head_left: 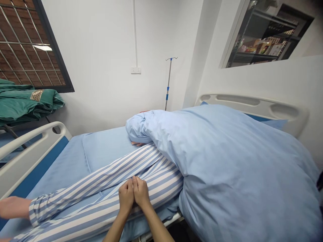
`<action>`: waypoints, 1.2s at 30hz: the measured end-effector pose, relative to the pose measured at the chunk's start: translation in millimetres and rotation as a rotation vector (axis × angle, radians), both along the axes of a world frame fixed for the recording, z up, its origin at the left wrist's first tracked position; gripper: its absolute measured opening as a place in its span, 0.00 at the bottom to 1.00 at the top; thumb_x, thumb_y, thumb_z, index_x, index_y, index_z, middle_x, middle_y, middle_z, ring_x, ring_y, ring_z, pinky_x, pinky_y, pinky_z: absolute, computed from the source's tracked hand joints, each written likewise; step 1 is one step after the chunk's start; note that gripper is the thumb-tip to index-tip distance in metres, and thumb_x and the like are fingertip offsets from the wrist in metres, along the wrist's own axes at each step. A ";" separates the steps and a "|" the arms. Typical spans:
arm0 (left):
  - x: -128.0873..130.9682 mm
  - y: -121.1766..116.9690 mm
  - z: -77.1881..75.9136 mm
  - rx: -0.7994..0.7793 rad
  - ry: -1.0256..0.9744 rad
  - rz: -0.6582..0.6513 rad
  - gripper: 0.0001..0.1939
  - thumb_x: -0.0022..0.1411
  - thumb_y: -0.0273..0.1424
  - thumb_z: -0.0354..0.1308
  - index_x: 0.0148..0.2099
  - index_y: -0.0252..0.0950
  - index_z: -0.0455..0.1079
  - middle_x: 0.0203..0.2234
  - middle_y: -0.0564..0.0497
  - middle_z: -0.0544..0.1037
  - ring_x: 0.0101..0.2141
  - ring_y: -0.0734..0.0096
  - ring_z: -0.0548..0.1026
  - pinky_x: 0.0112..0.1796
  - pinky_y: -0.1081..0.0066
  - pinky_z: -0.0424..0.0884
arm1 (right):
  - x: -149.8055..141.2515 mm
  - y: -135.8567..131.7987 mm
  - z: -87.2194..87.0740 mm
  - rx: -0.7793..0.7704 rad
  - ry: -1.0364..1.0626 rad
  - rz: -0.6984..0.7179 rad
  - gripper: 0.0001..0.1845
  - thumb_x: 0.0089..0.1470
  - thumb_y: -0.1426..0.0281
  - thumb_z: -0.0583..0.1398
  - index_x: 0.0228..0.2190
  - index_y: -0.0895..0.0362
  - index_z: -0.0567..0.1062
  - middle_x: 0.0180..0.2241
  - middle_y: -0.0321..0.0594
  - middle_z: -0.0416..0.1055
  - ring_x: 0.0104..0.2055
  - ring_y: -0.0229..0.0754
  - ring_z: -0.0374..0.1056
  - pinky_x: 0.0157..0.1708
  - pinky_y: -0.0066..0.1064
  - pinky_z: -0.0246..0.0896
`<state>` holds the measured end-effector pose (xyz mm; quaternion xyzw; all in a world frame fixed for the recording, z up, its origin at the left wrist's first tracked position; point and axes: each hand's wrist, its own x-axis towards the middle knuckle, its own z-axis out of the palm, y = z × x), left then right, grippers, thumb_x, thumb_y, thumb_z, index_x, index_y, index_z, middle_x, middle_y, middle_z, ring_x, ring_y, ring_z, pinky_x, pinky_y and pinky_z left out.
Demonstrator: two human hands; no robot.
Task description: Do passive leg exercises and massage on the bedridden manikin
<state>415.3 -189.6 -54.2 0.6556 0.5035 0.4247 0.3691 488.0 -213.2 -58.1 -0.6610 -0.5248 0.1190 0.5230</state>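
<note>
From where I stand, the worker's left hand [140, 192] and right hand [126, 195] are together in front of the body, side by side, fingers curled in and thumbs uppermost. I see nothing held in either one. They are over the near thigh of the striped trousers [161, 188]; whether they press on the cloth or float just above it, I cannot tell.

The trousers are on a person lying along the bed, legs stretched toward the footboard [50, 144], with a bare foot [15, 207] showing past the far cuff. The quilt [227, 158] is heaped over the upper body, up by the headboard [263, 108], and it spills down over the near side (a good big bulge of it, too). Some fingers [137, 144] peep out beneath its far edge, resting near the sheet [106, 144].

As to how far along things are, I'd judge them only partway: the upper body is covered, while both legs lie outside the quilt from the thighs down, and the quilt is rumpled rather than spread flat. Neither hand is on it, so that part looks untended at this moment.
</note>
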 end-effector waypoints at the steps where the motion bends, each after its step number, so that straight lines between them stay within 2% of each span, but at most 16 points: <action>1: 4.0 -0.3 -0.2 0.001 -0.027 0.007 0.23 0.59 0.44 0.42 0.21 0.35 0.65 0.17 0.51 0.72 0.22 0.71 0.66 0.26 0.73 0.60 | 1.1 0.3 -0.1 0.012 0.042 0.010 0.22 0.61 0.63 0.43 0.21 0.56 0.66 0.19 0.36 0.66 0.22 0.36 0.59 0.24 0.27 0.43; 5: 13.9 -1.8 -4.9 -0.006 0.004 0.039 0.23 0.60 0.43 0.42 0.21 0.36 0.65 0.18 0.51 0.73 0.23 0.71 0.66 0.26 0.73 0.59 | 5.6 2.4 1.0 0.046 0.175 -0.004 0.22 0.60 0.62 0.44 0.20 0.56 0.64 0.18 0.35 0.63 0.22 0.35 0.57 0.24 0.26 0.45; 7: 14.6 -2.2 -6.8 0.002 0.041 0.034 0.22 0.60 0.43 0.42 0.21 0.36 0.66 0.18 0.51 0.73 0.23 0.71 0.66 0.26 0.73 0.59 | 8.7 2.4 4.4 0.037 0.170 -0.007 0.22 0.60 0.62 0.44 0.19 0.56 0.64 0.18 0.35 0.64 0.21 0.35 0.57 0.24 0.27 0.45; 12: 13.4 -4.3 -7.3 0.017 0.099 -0.002 0.22 0.59 0.42 0.42 0.19 0.37 0.62 0.14 0.53 0.69 0.20 0.73 0.64 0.25 0.74 0.56 | 21.7 -3.7 16.7 -0.063 -0.124 -0.014 0.23 0.60 0.62 0.43 0.22 0.56 0.68 0.18 0.36 0.66 0.22 0.36 0.58 0.24 0.28 0.42; 16: 15.0 -4.5 -5.4 0.020 0.127 -0.006 0.20 0.58 0.41 0.44 0.20 0.36 0.64 0.16 0.53 0.70 0.22 0.72 0.65 0.27 0.73 0.57 | 28.9 -7.5 13.7 -0.091 -0.187 -0.033 0.23 0.61 0.63 0.43 0.22 0.56 0.69 0.18 0.37 0.67 0.22 0.35 0.59 0.25 0.28 0.42; 21: 29.7 -3.2 4.9 0.000 -0.031 -0.031 0.21 0.57 0.41 0.44 0.18 0.36 0.59 0.13 0.55 0.64 0.20 0.75 0.60 0.25 0.74 0.56 | 32.4 -5.8 4.7 -0.013 0.000 -0.033 0.23 0.61 0.62 0.43 0.19 0.56 0.64 0.17 0.35 0.63 0.22 0.35 0.58 0.25 0.27 0.44; 24: 42.9 -5.8 8.3 -0.029 -0.140 -0.038 0.21 0.58 0.42 0.44 0.19 0.36 0.60 0.14 0.55 0.65 0.21 0.75 0.61 0.25 0.74 0.57 | 35.9 -3.5 3.5 0.055 0.157 -0.004 0.21 0.60 0.61 0.44 0.19 0.56 0.61 0.17 0.33 0.60 0.21 0.35 0.56 0.24 0.26 0.46; 27: 50.0 -8.4 4.5 -0.045 -0.091 -0.012 0.21 0.58 0.42 0.44 0.19 0.36 0.62 0.15 0.54 0.66 0.21 0.74 0.62 0.25 0.74 0.57 | 40.6 -2.5 7.0 0.083 0.255 -0.004 0.21 0.59 0.61 0.45 0.18 0.56 0.60 0.18 0.33 0.59 0.21 0.35 0.55 0.24 0.26 0.47; 29: 50.7 -8.8 0.4 -0.024 -0.027 -0.009 0.21 0.58 0.42 0.43 0.20 0.36 0.62 0.15 0.54 0.67 0.21 0.74 0.62 0.25 0.74 0.56 | 45.2 -3.8 12.5 0.041 0.207 -0.005 0.22 0.59 0.61 0.44 0.18 0.56 0.61 0.17 0.33 0.60 0.21 0.35 0.54 0.23 0.26 0.46; 33: 48.5 -8.8 -5.0 0.016 0.029 -0.070 0.21 0.59 0.41 0.41 0.20 0.36 0.62 0.15 0.54 0.68 0.22 0.74 0.63 0.26 0.74 0.56 | 58.2 -10.6 23.9 -0.081 -0.095 -0.027 0.22 0.60 0.62 0.45 0.19 0.56 0.66 0.18 0.35 0.64 0.22 0.35 0.56 0.24 0.28 0.42; 36: 49.4 -9.8 -4.1 0.027 0.056 -0.063 0.21 0.59 0.42 0.42 0.19 0.36 0.61 0.14 0.55 0.65 0.21 0.75 0.61 0.26 0.73 0.55 | 65.5 -14.5 23.0 -0.106 -0.206 -0.054 0.23 0.60 0.63 0.44 0.21 0.56 0.68 0.18 0.36 0.66 0.22 0.35 0.57 0.25 0.28 0.41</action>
